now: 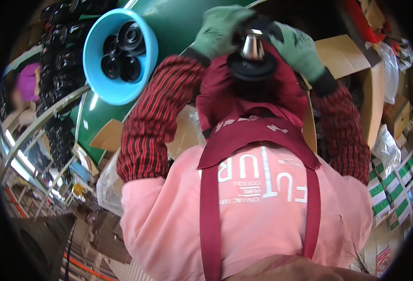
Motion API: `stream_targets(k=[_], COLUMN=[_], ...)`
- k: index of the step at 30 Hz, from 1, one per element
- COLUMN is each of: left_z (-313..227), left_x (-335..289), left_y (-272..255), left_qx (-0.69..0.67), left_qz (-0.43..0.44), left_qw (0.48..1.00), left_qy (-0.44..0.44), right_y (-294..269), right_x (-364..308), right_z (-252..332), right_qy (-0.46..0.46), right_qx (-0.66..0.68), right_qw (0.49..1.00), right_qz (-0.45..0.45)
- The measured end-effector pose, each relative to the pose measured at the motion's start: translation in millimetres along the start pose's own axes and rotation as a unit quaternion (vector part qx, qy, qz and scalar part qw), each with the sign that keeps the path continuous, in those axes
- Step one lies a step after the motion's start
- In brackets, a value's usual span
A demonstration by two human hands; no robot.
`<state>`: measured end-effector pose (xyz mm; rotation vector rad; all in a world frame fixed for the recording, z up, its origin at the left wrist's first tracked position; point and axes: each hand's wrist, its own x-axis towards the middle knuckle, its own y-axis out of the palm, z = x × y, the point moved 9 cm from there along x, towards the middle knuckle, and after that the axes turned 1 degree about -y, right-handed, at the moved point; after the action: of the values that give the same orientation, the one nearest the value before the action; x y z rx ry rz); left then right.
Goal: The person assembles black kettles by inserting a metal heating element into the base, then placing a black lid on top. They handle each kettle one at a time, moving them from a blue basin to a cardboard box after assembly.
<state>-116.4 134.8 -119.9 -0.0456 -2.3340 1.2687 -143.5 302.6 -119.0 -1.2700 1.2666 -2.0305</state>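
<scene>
A pink long-sleeved sweatshirt [169, 225] fills most of the lower view, large white printed letters across its chest, upside down here. Over it hangs a maroon cloth apron [262, 138] with white characters along its bib. Both arms, in red-and-black striped knit sleeve covers [162, 119], reach up and outward, bending inward at the wrists. A light-blue round plastic basin [117, 92] holding black round parts stands beyond the left forearm. Green-and-white printed boxes [389, 192] are stacked at far right, their print too small to tell. The left hand [223, 30] and right hand [300, 51], in pale green gloves with dark marks, curl around opposite sides of the dark upper end of a black disc-shaped part with a silver metal cone [252, 54], grasping it above the apron; their fingertips are partly hidden.
</scene>
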Motion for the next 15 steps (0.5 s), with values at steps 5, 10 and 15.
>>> stream_targets(k=[5,10,15], left_z=[32.6,-53.8,-86.6], left_x=[-120.2,-116.3,-112.7], left_y=[-7.7,27.3,-18.5], left_qx=[-0.404,-0.316,-0.283], left_qz=[-0.180,0.014,-0.069], left_qw=[0.829,0.902,0.929], left_qy=[-0.342,-0.292,-0.229], right_y=[102.2,224.1,173.2], right_x=[85.8,110.8,88.0], right_z=[-76.0,-99.5,-86.3], right_qy=[0.253,0.283,0.176], right_qx=[0.192,0.128,0.110], right_qw=[0.948,0.950,0.975], right_qz=[0.007,0.026,0.078])
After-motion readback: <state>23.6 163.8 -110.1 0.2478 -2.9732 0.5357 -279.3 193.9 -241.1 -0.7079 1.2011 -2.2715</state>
